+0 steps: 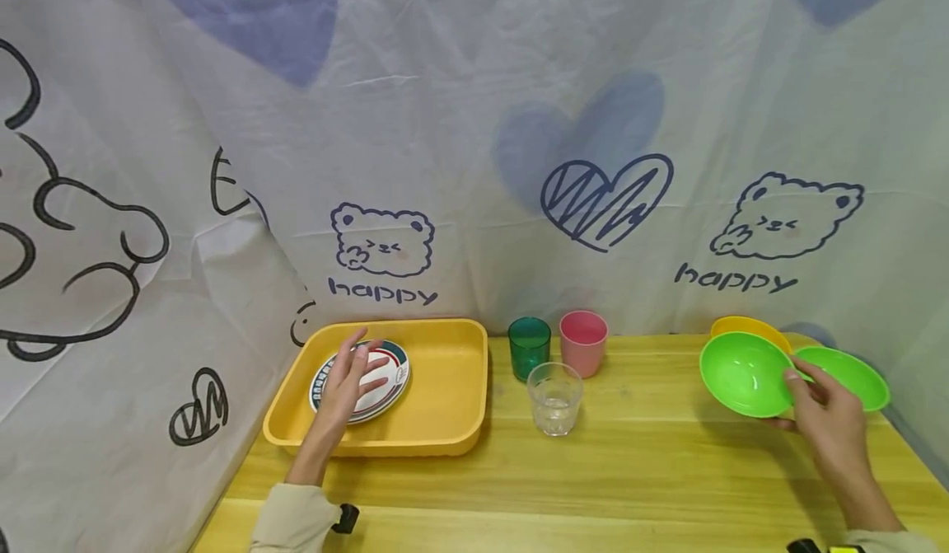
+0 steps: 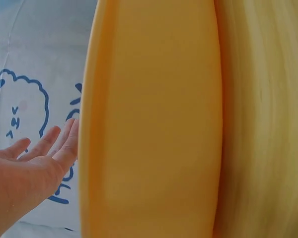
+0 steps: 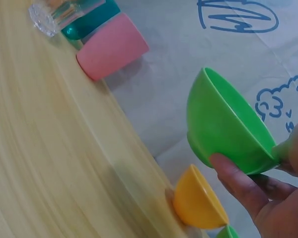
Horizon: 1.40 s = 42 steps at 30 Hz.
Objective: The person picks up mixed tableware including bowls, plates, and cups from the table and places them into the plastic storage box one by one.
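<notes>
A green bowl (image 1: pixel 745 374) is raised over the right side of the table, tilted, with my right hand (image 1: pixel 834 421) pinching its rim. The right wrist view shows the thumb at the edge of this green bowl (image 3: pixel 223 124) and fingers under its side. Behind it stand a yellow bowl (image 1: pixel 752 328) and another green bowl (image 1: pixel 845 376). Over the yellow tray (image 1: pixel 445 388) my left hand (image 1: pixel 347 380) is held with fingers spread, above white plates (image 1: pixel 385 396) with a patterned rim. The left wrist view shows that hand (image 2: pixel 35 163) past the tray wall (image 2: pixel 154 124), holding nothing.
Mid-table, toward the back, stand a dark green cup (image 1: pixel 530 347), a pink cup (image 1: pixel 583 343) and a clear glass (image 1: pixel 555 400). A printed cloth (image 1: pixel 474 124) hangs behind the wooden table (image 1: pixel 593 479) and along its left side.
</notes>
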Motion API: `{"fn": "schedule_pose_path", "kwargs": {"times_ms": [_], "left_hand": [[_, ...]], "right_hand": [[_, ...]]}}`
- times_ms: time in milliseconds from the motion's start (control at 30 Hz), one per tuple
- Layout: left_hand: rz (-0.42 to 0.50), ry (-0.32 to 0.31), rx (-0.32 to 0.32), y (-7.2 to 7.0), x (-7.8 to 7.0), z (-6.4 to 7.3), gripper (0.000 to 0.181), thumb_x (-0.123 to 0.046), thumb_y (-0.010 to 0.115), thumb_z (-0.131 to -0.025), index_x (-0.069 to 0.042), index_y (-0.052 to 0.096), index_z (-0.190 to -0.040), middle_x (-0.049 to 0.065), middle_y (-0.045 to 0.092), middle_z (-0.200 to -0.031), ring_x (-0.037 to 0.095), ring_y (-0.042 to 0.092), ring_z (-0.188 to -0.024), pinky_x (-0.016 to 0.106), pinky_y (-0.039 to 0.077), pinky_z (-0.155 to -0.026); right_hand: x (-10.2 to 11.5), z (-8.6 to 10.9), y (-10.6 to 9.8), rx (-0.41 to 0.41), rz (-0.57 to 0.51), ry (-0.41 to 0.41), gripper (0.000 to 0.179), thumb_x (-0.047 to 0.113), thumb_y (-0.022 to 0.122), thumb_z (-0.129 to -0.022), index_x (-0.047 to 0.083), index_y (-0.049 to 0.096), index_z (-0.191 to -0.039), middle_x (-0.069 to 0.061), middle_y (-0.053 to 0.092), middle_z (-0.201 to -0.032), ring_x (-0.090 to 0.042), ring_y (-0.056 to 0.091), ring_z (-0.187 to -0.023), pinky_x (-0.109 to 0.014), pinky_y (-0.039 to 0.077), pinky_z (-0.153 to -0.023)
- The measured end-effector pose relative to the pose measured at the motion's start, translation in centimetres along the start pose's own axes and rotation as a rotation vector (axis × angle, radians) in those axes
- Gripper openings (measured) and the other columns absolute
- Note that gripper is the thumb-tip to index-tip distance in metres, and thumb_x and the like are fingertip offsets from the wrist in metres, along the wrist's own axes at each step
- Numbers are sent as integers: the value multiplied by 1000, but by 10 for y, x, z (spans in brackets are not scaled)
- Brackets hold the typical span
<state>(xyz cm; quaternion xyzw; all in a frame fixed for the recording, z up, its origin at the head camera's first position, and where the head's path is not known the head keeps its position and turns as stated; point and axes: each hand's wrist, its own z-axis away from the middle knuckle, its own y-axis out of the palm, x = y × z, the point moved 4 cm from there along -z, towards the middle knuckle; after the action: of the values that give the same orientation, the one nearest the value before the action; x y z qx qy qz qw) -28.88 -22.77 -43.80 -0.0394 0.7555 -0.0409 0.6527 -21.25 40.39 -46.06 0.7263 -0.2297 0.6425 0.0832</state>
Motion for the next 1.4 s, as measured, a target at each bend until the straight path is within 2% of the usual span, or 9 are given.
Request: {"fn": "schedule_pose_path", "kwargs": {"times_ms": [200,333,433,567,667,800,1100,1233,1400], "left_hand": [[8,17,26,11,-3,-1,53,-36,37,-113,-12,28,-159,23,43,-154,21,63,-119,54,53,-100],[19,30,32,17,-4,-2,53,-35,37,-113,-12,28,-160,21,43,-154,17,64,-117,53,53,-100],[26,34,28,22,-6,-3,53,-35,37,-113,-11,28,-160,21,45,-153,18,65,-117,53,53,-99],[34,35,31,30,-7,-4,54,-37,38,-113,-11,29,-159,22,45,-153,33,61,-125,56,52,-100],[42,36,44,36,-6,-5,53,-36,38,-113,-12,29,-159,22,44,-153,43,55,-130,58,50,-102],[72,35,64,43,-5,-3,51,-33,37,-113,-12,29,-159,23,44,-154,48,52,-131,58,50,-102],[102,54,99,59,-5,0,51,-33,39,-113,-11,30,-158,26,43,-153,48,53,-130,59,51,-101],[105,56,112,66,-6,1,51,-32,39,-113,-10,30,-158,27,44,-152,49,53,-130,59,51,-100],[120,62,130,76,-8,4,51,-31,40,-113,-9,31,-158,28,45,-151,49,53,-129,58,53,-99]], "right_hand": [[6,5,7,-18,41,5,56,26,55,-106,-6,43,-151,30,57,-96,4,66,-71,-33,61,-55],[11,8,13,-18,69,13,58,28,53,-107,-7,42,-152,28,54,-99,3,67,-70,-33,61,-56],[14,9,17,-8,80,3,57,28,52,-108,-7,41,-152,23,57,-104,2,67,-72,-32,61,-57],[15,13,22,4,98,-13,57,29,51,-108,-7,42,-152,18,58,-111,3,67,-73,-30,61,-58],[16,16,25,16,93,-29,56,27,50,-108,-8,42,-151,21,56,-109,2,67,-72,-30,61,-58],[20,20,29,37,39,-55,55,24,52,-108,-11,42,-150,24,55,-107,0,68,-73,-31,61,-57],[24,22,37,47,-7,-45,55,22,54,-107,-10,42,-150,23,57,-105,2,66,-77,-31,61,-58],[26,23,39,53,-69,-55,54,18,55,-107,-12,42,-149,23,60,-105,0,67,-75,-30,61,-57],[31,28,44,61,-78,-66,54,18,56,-106,-13,43,-148,22,61,-103,-1,68,-74,-31,61,-56]]}}
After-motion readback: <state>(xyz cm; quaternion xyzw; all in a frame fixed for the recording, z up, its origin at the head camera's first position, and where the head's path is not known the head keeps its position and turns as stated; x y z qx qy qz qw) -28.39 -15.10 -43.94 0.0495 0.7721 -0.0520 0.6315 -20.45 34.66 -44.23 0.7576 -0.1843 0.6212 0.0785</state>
